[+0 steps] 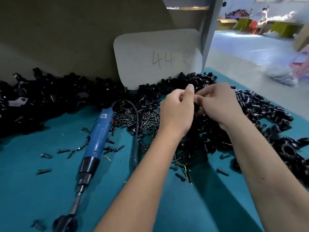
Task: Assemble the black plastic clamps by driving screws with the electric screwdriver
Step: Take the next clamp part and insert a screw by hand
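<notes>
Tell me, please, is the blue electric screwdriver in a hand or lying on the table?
Lying on the table. The screwdriver rests flat on the teal surface, untouched; both hands are at the black parts, away from it.

A teal matte surface (pixel 41 190) carries glossy black plastic clamps (pixel 260 111), dark metal screws (pixel 133 118), and a blue-bodied electric screwdriver (pixel 97 136) with black collar and silver bit.

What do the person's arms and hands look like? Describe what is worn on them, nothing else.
Both forearms are bare right down to the bottom of the picture, so no sleeves show. The left hand and the right hand wear no gloves. No watch, bracelet or ring is visible on either wrist or on the fingers that show.
</notes>
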### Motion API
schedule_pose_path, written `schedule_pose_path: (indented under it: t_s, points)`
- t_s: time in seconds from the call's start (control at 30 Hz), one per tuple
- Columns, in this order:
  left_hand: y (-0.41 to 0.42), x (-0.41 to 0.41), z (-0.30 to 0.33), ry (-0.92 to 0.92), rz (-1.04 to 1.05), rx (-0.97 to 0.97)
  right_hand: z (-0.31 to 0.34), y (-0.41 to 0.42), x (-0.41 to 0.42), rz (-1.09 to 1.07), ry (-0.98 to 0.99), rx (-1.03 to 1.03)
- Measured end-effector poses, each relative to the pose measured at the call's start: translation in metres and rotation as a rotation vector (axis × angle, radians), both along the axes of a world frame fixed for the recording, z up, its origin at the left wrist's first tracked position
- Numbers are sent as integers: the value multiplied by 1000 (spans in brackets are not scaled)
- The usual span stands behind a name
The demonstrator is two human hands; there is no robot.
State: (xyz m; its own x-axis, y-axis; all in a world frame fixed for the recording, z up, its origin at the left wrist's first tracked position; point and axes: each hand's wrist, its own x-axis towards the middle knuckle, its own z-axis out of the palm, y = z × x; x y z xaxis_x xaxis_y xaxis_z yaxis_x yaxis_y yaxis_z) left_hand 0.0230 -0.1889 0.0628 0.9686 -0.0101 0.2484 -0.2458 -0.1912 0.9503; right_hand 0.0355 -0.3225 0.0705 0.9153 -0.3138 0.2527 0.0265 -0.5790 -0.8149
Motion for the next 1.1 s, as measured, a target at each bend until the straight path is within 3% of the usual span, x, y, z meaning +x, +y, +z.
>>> schedule_pose_path:
  t_s: [0.1, 0.27, 0.33, 0.47, 0.6, 0.67, 0.8, 0.97, 1.1]
  points:
    - [-28, 3, -4, -13, -28, 72, 2, -20, 3, -101, 13, -45]
    - [-41, 7, -19, -67, -76, 394, 5, -28, 12, -111, 192, -343]
    - [-37, 10, -23, -103, -75, 394, 7, -26, 16, -105, 211, -343]
    - [-25, 17, -26, 4, -153, 286, 11, -20, 24, -109, 198, -212]
    - [-12, 16, -24, 217, -8, -193, 10, -15, 26, -84, 105, -35]
    - [-7, 19, -26, 283, -1, -320, 6, -11, 28, -66, 72, -11]
    - [-8, 17, -28, 272, -29, -396, -2, -7, 33, -52, 67, -43]
    - [-2, 20, -23, 556, -140, -715, -4, 0, 27, 161, 34, 138]
    - [13, 19, -27, 496, -67, -712, 1, 18, 23, 293, 86, 195]
